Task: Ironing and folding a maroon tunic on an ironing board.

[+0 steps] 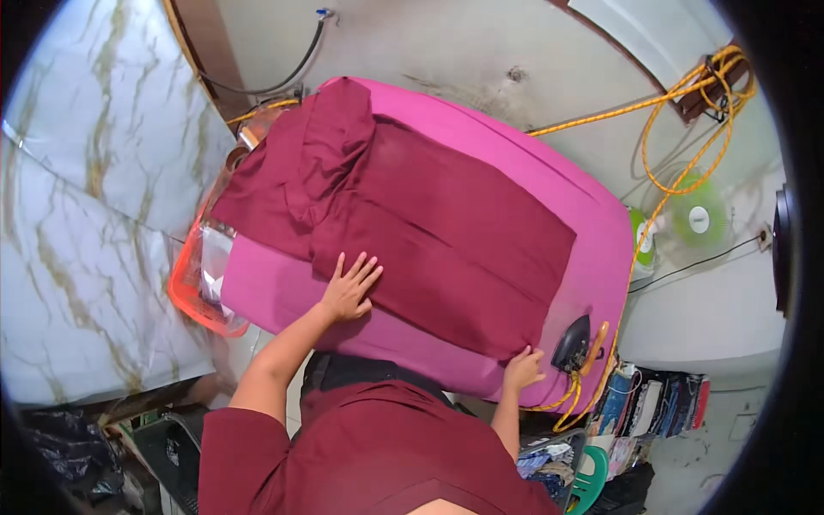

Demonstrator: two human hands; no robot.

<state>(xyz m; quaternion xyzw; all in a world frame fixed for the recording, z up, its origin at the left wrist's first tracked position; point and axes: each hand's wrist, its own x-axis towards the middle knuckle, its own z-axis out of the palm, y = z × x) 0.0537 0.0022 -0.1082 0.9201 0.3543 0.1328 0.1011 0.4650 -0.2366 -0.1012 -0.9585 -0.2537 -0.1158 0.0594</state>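
A maroon cloth garment [444,219] lies across a pink padded ironing surface [270,277], smooth on the right and bunched at the upper left. My left hand [351,290] rests flat with fingers apart on its near edge. At the garment's near right corner, my right hand [524,368] pinches the cloth between thumb and fingers. Right of that hand, an electric iron [573,344] with a wooden handle sits on the pink surface, its dark soleplate showing and a yellow-orange cord attached.
An orange plastic basket [187,293] stands at the left edge. A yellow-orange cord [644,251] runs along the right side to a coil on the wall. Beyond are a green fan [698,215], stacked folded clothes [650,402] and a green plastic chair [591,476].
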